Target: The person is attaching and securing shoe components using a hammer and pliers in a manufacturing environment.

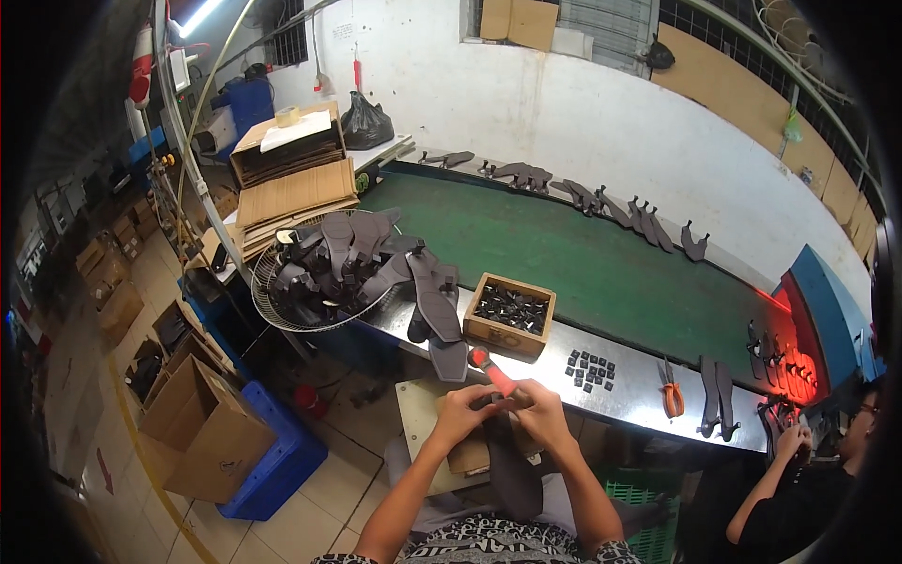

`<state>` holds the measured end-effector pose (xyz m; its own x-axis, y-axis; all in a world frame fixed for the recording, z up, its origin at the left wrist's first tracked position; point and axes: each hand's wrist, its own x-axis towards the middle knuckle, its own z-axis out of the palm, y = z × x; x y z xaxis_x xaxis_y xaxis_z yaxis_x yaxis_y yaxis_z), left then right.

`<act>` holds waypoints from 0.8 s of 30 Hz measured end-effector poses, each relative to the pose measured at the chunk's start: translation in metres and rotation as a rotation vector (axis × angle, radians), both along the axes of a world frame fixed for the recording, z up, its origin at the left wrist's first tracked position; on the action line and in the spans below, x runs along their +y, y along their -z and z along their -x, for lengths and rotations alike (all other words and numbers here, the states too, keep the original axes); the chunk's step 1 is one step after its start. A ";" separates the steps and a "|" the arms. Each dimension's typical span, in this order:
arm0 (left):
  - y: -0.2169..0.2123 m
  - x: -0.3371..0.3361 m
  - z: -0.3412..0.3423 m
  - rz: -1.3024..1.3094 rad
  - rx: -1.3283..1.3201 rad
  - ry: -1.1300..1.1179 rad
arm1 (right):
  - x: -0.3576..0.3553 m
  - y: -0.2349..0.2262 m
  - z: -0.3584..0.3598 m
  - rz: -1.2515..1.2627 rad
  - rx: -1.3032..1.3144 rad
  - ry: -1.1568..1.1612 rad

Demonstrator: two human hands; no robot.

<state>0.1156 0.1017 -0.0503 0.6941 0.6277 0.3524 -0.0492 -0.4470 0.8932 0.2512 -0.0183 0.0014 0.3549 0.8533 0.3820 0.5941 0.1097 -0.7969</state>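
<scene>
"So, which step is in hand?"

"Fitting work, I'd judge: both hands are busy at the upper end of one dark sole (514,475). It hangs between the forearms, broad end toward the body."

"How's the grip?"

"Narrow on both sides. The left hand (460,416) and right hand (537,414) nearly meet, fingers bunched at that end. Whether a small part is pinched there too, I can't tell; the fingers cover it."

"And the red tool (495,371)?"

"It points up and away just beyond the fingertips. I can't make out whether the right hand has hold of it."

"What does the next move call for?"

"Keeping that end steady and lined up, I'd think, with firm fingertip pressure. If a small part is needed, the box (507,340) and the loose black squares (590,369) on the metal bench (634,399) are near."

"More soles?"

"Heaped in the wire basket (266,299), to the left."
</scene>
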 end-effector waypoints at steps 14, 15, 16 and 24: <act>-0.003 -0.003 0.002 0.083 -0.053 0.017 | -0.073 -0.078 0.051 0.216 0.061 0.146; 0.002 -0.002 0.001 0.104 -0.055 0.013 | -0.075 -0.083 0.053 0.147 -0.013 0.151; 0.004 -0.001 0.002 0.104 -0.055 0.008 | -0.074 -0.082 0.055 0.148 -0.014 0.146; -0.003 -0.008 0.011 0.025 0.064 0.033 | -0.077 -0.082 0.061 0.026 -0.099 0.200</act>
